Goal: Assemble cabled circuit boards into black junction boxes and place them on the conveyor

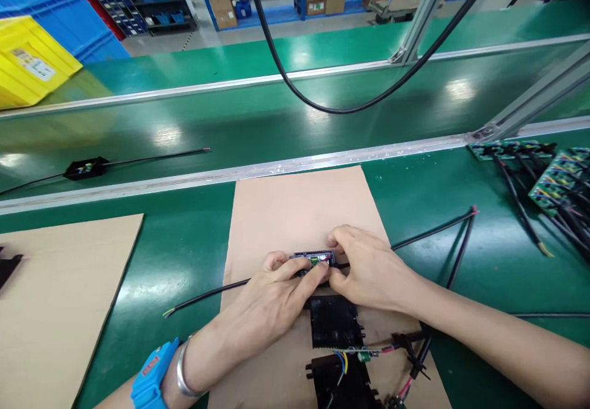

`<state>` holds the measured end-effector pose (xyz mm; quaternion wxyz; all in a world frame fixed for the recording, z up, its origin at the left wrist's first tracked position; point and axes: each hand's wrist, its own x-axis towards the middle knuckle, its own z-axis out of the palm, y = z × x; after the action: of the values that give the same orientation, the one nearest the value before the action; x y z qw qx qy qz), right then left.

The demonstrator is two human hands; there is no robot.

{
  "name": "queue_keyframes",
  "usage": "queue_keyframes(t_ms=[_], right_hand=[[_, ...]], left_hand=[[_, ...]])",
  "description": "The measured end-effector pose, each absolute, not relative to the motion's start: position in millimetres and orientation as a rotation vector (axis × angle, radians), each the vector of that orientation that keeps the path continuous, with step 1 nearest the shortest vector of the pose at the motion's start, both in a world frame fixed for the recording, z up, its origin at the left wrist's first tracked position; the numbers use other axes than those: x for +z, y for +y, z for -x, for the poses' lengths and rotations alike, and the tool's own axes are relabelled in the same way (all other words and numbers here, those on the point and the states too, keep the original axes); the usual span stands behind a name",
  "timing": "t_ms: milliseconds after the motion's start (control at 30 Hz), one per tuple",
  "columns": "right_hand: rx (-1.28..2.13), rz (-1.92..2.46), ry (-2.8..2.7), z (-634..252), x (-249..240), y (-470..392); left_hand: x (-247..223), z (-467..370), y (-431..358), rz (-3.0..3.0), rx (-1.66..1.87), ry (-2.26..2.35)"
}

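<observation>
A person's two bare hands meet over a brown cardboard sheet (302,206) on a green bench, both nearly closed on a small black case (314,253) with a circuit board (322,259) inside. The left hand (276,298) curls, thumb and forefinger pressing down on the open top; the right hand (375,267) bends its thumb and fingers round the other end, though how tightly cannot be told. A black cable (207,292) runs out past the left hand to bare coloured ends, and another dark cable (428,235) runs off beyond the right. The main risk seems to be pressure — a fingertip bearing on a part instead of the board's edge could crack a joint or trap a wire against the wall. A tug on either cable, perhaps from a forearm brushing it, could pull the board askew. Just below the hands lie a flat black case piece (335,323) and a second board (343,350) with loose wires — a dropping wrist could snag them
</observation>
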<state>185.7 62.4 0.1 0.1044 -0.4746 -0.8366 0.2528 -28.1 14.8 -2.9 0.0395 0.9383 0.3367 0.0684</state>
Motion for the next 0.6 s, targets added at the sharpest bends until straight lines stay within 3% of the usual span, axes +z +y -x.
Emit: queue_keyframes(t_ms=[233, 433, 600], right_hand=[[0.812, 1.34, -2.563, -175, 4, 71], [1.172, 1.241, -2.363, -198, 8, 72], [1.027, 1.253, -2.355, -211, 11, 64]], left_hand=[[-8, 33, 18, -2.748, 0.229, 1.016], [-17, 40, 16, -2.63, 0.423, 0.977], [-19, 40, 15, -2.64, 0.5, 0.977]])
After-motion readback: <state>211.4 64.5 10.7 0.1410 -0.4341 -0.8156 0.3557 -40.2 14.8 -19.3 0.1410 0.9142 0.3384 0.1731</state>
